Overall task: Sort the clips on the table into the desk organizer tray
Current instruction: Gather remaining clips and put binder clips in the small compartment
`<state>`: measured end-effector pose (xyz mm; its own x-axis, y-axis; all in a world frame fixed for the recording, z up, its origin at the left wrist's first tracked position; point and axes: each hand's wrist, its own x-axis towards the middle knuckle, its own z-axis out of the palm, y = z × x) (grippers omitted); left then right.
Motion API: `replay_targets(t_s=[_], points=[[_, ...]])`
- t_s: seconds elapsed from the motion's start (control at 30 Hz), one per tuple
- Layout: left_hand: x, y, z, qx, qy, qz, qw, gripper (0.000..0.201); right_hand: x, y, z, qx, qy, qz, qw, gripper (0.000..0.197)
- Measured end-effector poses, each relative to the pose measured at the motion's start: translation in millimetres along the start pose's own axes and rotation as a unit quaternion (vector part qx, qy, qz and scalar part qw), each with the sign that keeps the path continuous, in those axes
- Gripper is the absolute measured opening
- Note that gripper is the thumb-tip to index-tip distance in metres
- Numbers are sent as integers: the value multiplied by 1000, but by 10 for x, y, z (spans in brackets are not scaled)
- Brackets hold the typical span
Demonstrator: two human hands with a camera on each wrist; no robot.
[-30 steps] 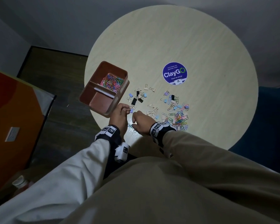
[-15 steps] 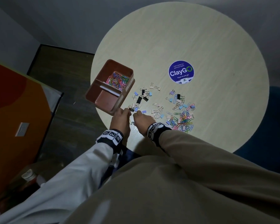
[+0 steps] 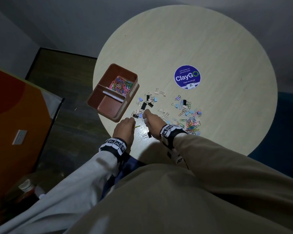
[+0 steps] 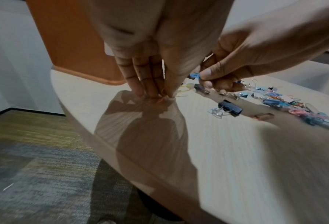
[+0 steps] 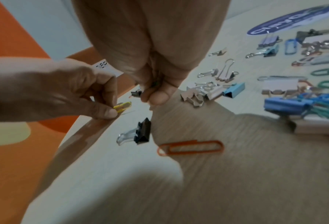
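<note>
Clips (image 3: 187,115) lie scattered on the round table (image 3: 210,39), right of the desk organizer tray (image 3: 135,78). The tray's far compartment holds coloured paper clips (image 3: 121,85); its near compartment looks bare. The left hand (image 3: 123,130) pinches a yellow paper clip (image 5: 122,106) at the table's edge. The right hand (image 3: 152,123) pinches a blue clip (image 4: 195,75).

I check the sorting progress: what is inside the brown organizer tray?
The tray's far compartment holds coloured paper clips. The near compartment looks bare, though its walls hide some corners.
</note>
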<state>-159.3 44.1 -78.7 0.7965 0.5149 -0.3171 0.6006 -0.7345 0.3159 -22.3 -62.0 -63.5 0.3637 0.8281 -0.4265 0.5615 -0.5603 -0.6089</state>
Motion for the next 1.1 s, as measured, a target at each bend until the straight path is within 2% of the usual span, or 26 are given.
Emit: replay_targets(t_s=[0.07,0.1,0.17,0.23,0.3,0.37,0.4,0.5,0.6,0.77,0.9,1.03,1.1], points=[[-4,21,-10,-14,0,-8,1000,14,46,-5,-23,82,-9,39,996,30],[-5,32,-20,-20,-2,-12,1000,12,74,-24,-40,165,-10,71,984,29],[-11,53,-49,-38,-2,-20,999,6,143,-76,-64,313,0,129,941,25],[-28,79,-81,-68,6,-23,997,2,219,-132,-87,352,17,141,925,17],[-45,100,-103,-104,21,-31,994,3,307,-210,-141,306,25,112,945,11],[-68,108,-114,-136,40,-51,989,7,428,-277,-186,157,30,49,986,17],[-82,106,-122,-150,48,-62,986,9,490,-310,-193,69,26,14,997,18],[-115,80,-144,-177,39,-89,980,18,627,-401,-174,-124,6,-67,990,15],[-159,16,-161,-178,18,-102,979,26,674,-450,-140,-229,-9,-93,969,28],[-212,-78,-180,-175,1,-113,978,45,647,-552,-54,-296,-31,-87,951,20],[-237,-46,-196,-165,-2,-99,981,47,621,-598,-73,-334,-50,-93,937,30],[-197,31,-243,-180,13,-84,980,40,558,-528,-125,-308,-23,-90,947,54],[-172,99,-322,-197,30,-66,978,34,537,-502,-159,-299,-25,-85,950,57]])
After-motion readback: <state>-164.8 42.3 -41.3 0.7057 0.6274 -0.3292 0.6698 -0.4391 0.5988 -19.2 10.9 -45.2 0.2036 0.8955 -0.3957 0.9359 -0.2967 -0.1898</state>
